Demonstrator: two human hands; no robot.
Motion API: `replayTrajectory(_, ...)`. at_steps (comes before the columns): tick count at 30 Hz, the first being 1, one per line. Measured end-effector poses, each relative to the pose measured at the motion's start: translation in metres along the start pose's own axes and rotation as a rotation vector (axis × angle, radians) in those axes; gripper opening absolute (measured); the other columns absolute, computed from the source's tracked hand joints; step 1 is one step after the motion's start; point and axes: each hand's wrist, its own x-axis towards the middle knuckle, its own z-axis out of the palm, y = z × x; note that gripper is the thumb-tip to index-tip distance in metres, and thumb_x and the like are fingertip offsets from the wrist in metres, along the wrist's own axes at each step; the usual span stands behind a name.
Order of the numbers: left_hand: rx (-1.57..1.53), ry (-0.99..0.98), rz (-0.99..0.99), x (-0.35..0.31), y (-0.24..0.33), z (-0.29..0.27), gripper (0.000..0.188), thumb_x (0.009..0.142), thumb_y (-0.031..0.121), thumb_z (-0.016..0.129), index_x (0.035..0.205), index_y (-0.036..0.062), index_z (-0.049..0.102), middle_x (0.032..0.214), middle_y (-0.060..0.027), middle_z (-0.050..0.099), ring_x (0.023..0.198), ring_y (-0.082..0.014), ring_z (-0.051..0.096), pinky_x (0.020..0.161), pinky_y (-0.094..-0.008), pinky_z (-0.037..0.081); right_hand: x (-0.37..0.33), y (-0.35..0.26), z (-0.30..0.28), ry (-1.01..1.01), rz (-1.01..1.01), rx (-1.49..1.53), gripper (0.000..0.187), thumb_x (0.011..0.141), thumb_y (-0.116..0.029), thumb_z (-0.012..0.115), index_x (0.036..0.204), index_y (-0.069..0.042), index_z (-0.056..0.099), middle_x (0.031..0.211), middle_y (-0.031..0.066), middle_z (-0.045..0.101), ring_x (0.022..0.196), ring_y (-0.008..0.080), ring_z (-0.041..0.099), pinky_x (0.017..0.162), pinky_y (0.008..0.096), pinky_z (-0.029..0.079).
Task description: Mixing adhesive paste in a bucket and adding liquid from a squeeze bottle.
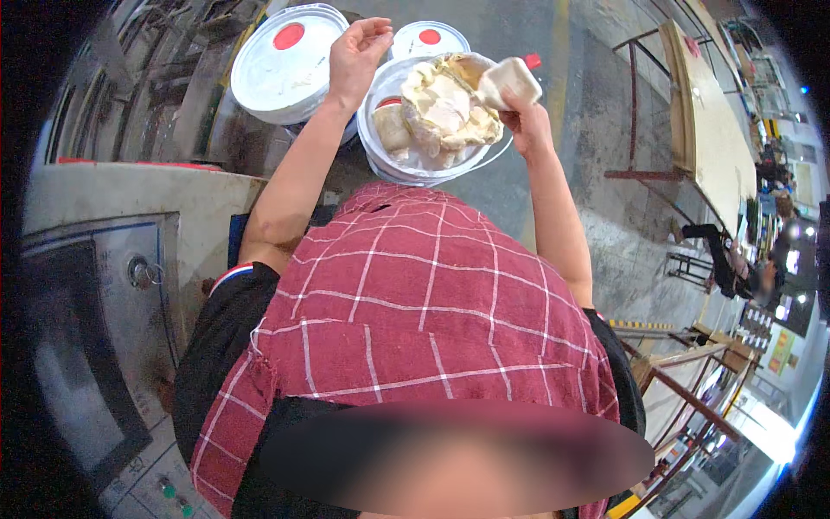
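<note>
A pale, coated scoop-like piece with a squared end [512, 82] is in my right hand [529, 121], whose fingers wrap round its lower part. It is tilted at the right rim of a crusted tub [413, 97] lined with crumpled film and holding a cream-coloured thick mass [448, 105]. The tub stands on the lid of a white bucket [380, 160]. My left hand [356, 65] hovers left of the tub, fingers loosely bent and apart, with nothing visible in them. Beside the tub on the same lid sits a cream-smeared lump or container [393, 128].
Two more white lidded buckets with red caps stand at the far left [259, 73] and behind the tub [445, 36]. A grey cabinet [199, 208] flanks my left arm. To the right are a board-topped metal-framed table [696, 104] and a distant person [722, 255].
</note>
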Motion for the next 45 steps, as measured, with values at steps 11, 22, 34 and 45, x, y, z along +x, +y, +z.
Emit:
replayTrajectory(11,0.301,-0.272,0.006,-0.014,-0.007,0.029,0.035,0.072,0.022,0.062,0.100,0.0027,0.057,0.090,-0.0078,0.059,0.082,-0.0169,0.055,0.075,-0.0274,0.043,-0.018,-0.010,0.015,0.100,-0.166,-0.253,0.035,0.070,-0.020,0.069,0.093,0.003,0.058,0.081,0.0068,0.060,0.063,0.0111,0.056,0.055,0.0221,0.045)
replayTrajectory(22,0.559,-0.512,0.041,-0.032,-0.006,0.076,0.061,0.054,0.021,0.075,0.108,0.0054,0.050,0.105,-0.0147,0.054,0.098,-0.0306,0.050,0.084,-0.0373,0.039,-0.009,-0.013,0.043,-0.191,-0.829,-0.783,0.047,0.061,-0.027,0.068,0.100,-0.005,0.053,0.098,0.0155,0.055,0.094,0.0307,0.052,0.085,0.0336,0.038)
replayTrajectory(34,0.691,-0.569,0.222,-0.041,-0.023,0.064,0.078,0.049,0.023,0.078,0.115,0.0037,0.041,0.110,-0.0170,0.047,0.101,-0.0335,0.045,0.088,-0.0385,0.035,-0.027,-0.025,0.052,-0.441,-0.657,-0.489,0.049,0.062,-0.021,0.071,0.103,-0.006,0.049,0.098,0.0082,0.055,0.090,0.0208,0.051,0.080,0.0320,0.039)
replayTrajectory(45,0.357,-0.518,0.125,-0.026,-0.050,0.059,0.059,0.056,0.020,0.077,0.104,0.0005,0.049,0.098,-0.0089,0.056,0.089,-0.0205,0.054,0.077,-0.0306,0.042,-0.004,-0.033,0.046,-0.509,-0.489,-0.696,0.078,0.044,-0.020,0.081,0.109,-0.004,0.041,0.108,0.0127,0.051,0.104,0.0245,0.046,0.089,0.0309,0.034)
